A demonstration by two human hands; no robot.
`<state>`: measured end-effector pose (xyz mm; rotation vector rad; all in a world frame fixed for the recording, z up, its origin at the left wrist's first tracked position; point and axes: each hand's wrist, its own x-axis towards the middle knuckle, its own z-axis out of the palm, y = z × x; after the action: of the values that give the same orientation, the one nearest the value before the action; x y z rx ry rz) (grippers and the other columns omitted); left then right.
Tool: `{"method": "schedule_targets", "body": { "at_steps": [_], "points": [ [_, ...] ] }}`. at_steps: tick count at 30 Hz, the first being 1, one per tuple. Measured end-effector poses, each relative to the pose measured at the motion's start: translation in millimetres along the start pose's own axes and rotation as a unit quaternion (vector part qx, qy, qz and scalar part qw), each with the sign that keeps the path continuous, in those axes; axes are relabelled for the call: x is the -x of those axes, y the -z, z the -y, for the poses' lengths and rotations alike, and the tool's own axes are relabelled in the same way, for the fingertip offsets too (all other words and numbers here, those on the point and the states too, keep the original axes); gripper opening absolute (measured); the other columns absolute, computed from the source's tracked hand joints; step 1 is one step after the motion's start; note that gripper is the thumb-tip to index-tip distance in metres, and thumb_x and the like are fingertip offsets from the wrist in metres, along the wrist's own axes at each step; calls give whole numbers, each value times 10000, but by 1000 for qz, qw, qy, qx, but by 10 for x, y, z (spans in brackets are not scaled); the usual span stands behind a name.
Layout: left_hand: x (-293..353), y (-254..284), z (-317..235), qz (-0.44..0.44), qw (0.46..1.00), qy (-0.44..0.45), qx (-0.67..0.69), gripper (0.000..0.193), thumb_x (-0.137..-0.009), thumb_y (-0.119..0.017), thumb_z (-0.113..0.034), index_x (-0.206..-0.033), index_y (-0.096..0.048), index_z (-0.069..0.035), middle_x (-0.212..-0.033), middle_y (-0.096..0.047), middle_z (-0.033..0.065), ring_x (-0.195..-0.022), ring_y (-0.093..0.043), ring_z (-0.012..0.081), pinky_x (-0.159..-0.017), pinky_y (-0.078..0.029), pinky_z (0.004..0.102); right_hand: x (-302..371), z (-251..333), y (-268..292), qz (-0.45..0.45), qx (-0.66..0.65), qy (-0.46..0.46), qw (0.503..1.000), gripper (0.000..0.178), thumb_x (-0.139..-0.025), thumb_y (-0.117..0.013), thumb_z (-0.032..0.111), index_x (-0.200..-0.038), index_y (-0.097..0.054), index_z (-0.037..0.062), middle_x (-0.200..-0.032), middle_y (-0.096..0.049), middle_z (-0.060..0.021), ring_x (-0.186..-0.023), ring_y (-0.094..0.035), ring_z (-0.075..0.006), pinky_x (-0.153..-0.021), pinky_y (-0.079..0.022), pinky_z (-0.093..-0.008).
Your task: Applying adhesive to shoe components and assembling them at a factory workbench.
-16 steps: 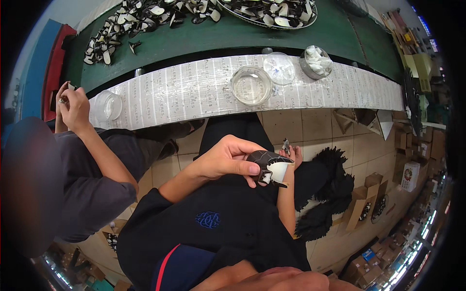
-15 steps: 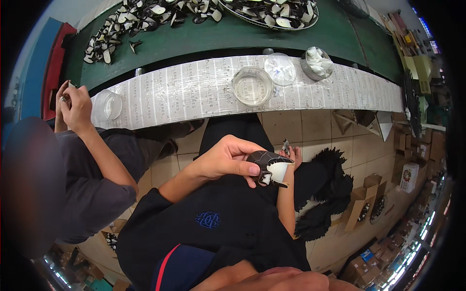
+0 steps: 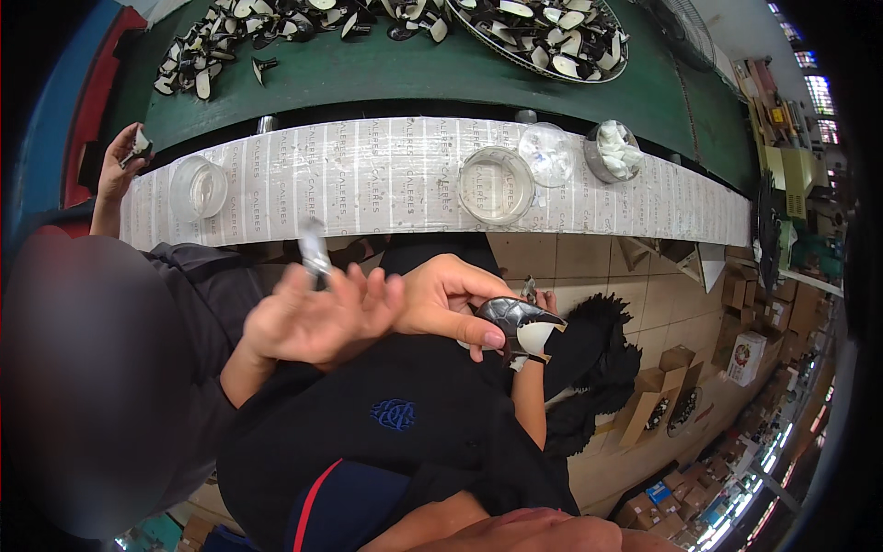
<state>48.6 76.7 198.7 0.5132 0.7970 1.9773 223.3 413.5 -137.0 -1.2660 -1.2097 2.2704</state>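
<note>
My left hand (image 3: 443, 296) grips a shoe heel (image 3: 511, 315) in front of my chest. The heel is glossy black with thin pale lines across it and a white inner face, which is turned to the right. Thumb and fingers pinch its left end. Just beyond it, mostly hidden by the heel, is my right hand (image 3: 549, 301), its fingers curled beside a small greyish object (image 3: 529, 289) whose kind I cannot make out. A co-worker's blurred hand (image 3: 317, 317) with a small silvery-white thing overlaps my left forearm.
A covered ledge (image 3: 405, 207) bears an open clear tub (image 3: 497, 189), a lid (image 3: 546, 155), a pot of white wads (image 3: 614, 152) and another clear tub (image 3: 199, 189). Behind, on a green surface (image 3: 368, 78), lie many heels and a heaped basket (image 3: 602, 78). The co-worker's other hand (image 3: 118, 166) holds a heel.
A co-worker's hand has swung in from the left across my left forearm. The heel in my left hand has tilted a little, showing less white. My view has shifted slightly.
</note>
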Motion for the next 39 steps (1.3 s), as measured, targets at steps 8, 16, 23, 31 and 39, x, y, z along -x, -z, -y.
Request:
{"method": "schedule_targets", "body": {
  "at_steps": [8,16,23,31,39],
  "points": [
    [62,63,216,-39,994,-7,103,379,-889,-675,-25,-1210,-578,152,-1047,-663,220,-821,-712,234,-655,-613,263,22,59,-61,-58,62,-34,996,325,-934,-635,141,-1218,-505,228,-1098,-609,-16,-900,-598,-227,-787,-531,-378],
    [-40,119,436,-108,989,-65,80,462,-961,-609,-187,-1261,-530,156,-1067,-683,249,-858,-729,277,-633,-624,266,72,33,-97,-63,-30,-30,997,323,-931,-624,115,-1210,-501,223,-1120,-610,-22,-889,-600,-217,-803,-525,-365],
    [-93,120,432,-157,985,-58,28,400,-964,-603,-156,-1248,-565,123,-1034,-695,213,-858,-728,263,-641,-623,260,258,169,-223,-72,-12,-49,996,348,-921,-655,145,-1222,-502,229,-1100,-624,-12,-876,-612,-206,-792,-532,-366],
    [-161,281,525,-155,986,-56,18,314,-964,-634,-167,-1189,-639,51,-1025,-710,107,-867,-707,170,-675,-590,240,251,163,-284,-102,25,-19,994,409,-893,-683,104,-1239,-498,222,-1080,-642,-55,-756,-628,-226,-682,-536,-347],
    [203,644,548,-190,979,-65,-33,260,-961,-618,-214,-1101,-662,0,-1033,-668,115,-1001,-625,236,-780,-539,351,213,133,-233,-81,76,-66,992,395,-967,-609,301,-1313,-558,117,-1235,-572,-7,-1020,-559,-216,-907,-484,-336]
  ]
}}
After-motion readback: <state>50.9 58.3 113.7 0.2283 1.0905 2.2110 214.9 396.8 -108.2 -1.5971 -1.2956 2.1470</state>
